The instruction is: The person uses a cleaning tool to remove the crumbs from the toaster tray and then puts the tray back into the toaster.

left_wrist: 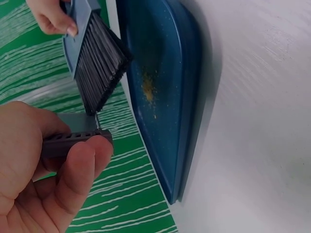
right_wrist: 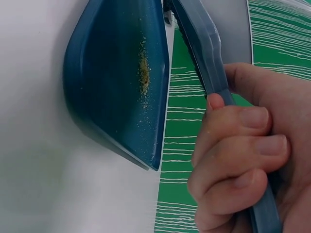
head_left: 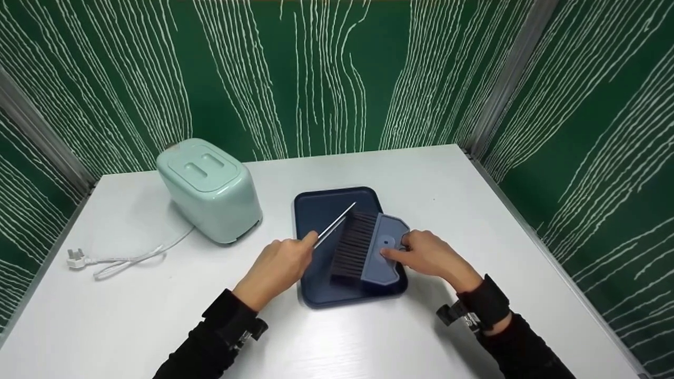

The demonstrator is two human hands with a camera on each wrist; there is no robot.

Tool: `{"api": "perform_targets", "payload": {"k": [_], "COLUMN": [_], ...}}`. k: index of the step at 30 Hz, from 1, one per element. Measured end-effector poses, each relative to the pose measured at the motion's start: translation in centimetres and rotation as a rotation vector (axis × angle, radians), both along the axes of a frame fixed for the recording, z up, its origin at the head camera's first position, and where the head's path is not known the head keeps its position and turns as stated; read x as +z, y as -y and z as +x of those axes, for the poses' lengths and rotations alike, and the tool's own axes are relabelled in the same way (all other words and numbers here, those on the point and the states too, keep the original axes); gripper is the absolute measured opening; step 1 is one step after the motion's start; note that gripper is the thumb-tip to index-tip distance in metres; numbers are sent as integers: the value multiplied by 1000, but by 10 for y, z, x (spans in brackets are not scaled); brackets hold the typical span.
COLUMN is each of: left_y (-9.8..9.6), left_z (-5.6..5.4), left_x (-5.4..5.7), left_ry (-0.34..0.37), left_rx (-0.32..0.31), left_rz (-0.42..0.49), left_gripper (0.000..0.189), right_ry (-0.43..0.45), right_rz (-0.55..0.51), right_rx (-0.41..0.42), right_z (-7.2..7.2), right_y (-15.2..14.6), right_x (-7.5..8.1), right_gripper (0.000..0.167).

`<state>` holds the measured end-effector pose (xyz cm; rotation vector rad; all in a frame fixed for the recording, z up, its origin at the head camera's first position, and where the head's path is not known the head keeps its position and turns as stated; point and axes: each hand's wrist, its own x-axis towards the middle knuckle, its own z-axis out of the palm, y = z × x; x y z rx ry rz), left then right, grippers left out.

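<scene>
A dark blue tray [head_left: 317, 287] lies on the white table, with a small patch of yellowish crumbs [right_wrist: 144, 75] on it. Over the tray's right part, my right hand [head_left: 429, 252] grips a blue-grey hand brush [head_left: 387, 242] by its handle. The brush's dark bristles [head_left: 352, 247] point left. My left hand [head_left: 284, 263], at the tray's left side, pinches a thin, flat tool [left_wrist: 75, 141] with a dark slotted edge. In the head view its bright edges slant up towards the bristles; I cannot tell its exact kind.
A mint-green toaster [head_left: 216, 189] with a lid stands left of the tray. Its white cord [head_left: 139, 258] and plug [head_left: 77, 259] lie on the table's left part. Green panels [head_left: 337, 79] with white streaks rise behind and at both sides of the table.
</scene>
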<state>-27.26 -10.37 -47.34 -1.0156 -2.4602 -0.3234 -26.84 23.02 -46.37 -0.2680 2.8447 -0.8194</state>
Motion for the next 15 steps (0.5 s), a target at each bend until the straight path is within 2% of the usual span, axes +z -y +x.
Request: {"api": "perform_targets", "payload": {"k": [15], "left_y": [1], "left_z": [-1], "left_x": [3], "left_ry": [-13], "left_rx": [-19], "left_rz": [16], "left_gripper": [19], "right_ry": [76], "right_rz": [9], "right_rx": [13], "right_z": [3], "right_y": [3], "right_x": [-3], "right_gripper": [50]}}
